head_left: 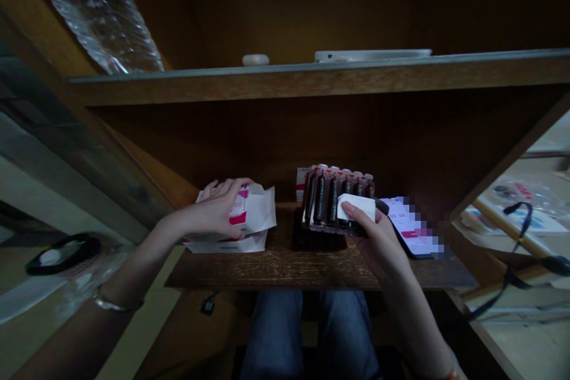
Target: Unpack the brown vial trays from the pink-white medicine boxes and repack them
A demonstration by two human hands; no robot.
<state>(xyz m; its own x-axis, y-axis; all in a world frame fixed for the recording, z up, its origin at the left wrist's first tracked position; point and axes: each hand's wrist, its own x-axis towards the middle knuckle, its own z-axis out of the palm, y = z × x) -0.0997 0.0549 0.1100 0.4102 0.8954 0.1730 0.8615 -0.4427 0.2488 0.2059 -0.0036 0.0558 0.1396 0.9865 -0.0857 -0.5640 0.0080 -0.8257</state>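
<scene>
My left hand is wrapped over a white and pink carton with its end flap out. Beneath it lies another white carton on the wooden shelf. My right hand grips a clear plastic tray of vials, several dark-filled vials in a row, tilted up above the shelf. Under my right thumb a white folded paper is pressed against the tray. Behind the tray a white and pink box shows in part. Something dark, shaped like a tray, lies below the vials; I cannot tell what.
A phone with a lit screen lies right of my right hand. Overhead runs a shelf board carrying a white oval object and a flat white item. Clear plastic wrapping hangs upper left. A black strap dangles at right.
</scene>
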